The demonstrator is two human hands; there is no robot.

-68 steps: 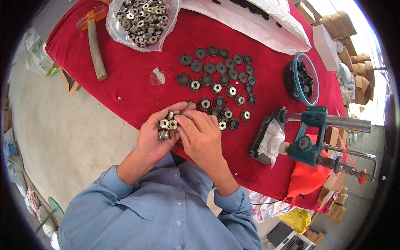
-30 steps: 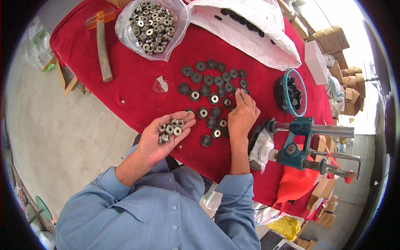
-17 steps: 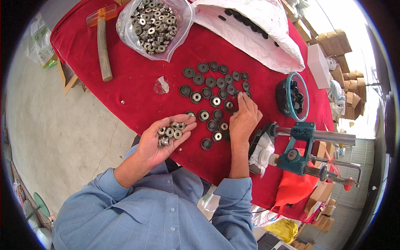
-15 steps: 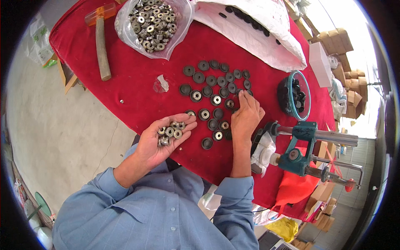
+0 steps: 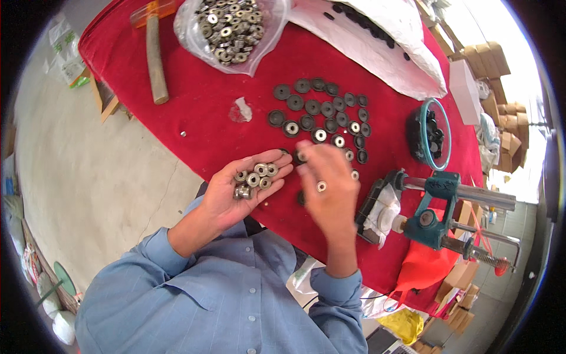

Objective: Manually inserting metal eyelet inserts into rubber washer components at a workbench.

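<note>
My left hand [image 5: 221, 194] is palm up with its fingers stretched out, cradling several small metal ball bearings [image 5: 253, 179]. To its right, my right hand [image 5: 331, 192] is over the near rows of round black rubber-like caps [image 5: 312, 107], smeared by motion. Whether it holds anything cannot be made out. The caps lie in loose rows on the red cloth. Some have a shiny bearing [image 5: 319, 135] seated in the middle, and one of these [image 5: 354, 127] lies at the right side of the group. My right hand hides some of the nearer caps.
A clear bag of bearings [image 5: 233, 29] and a wooden-handled hammer [image 5: 155, 62] are at the far left. A white sack [image 5: 377, 65] with black pieces lies at the back. On the right stand a teal-rimmed tub [image 5: 417, 138] of black parts and a green hand press [image 5: 433, 200].
My right hand has left the right side of the caps, where a bearing now shows in one, and moved left toward my left hand. The whole view has shifted slightly.
</note>
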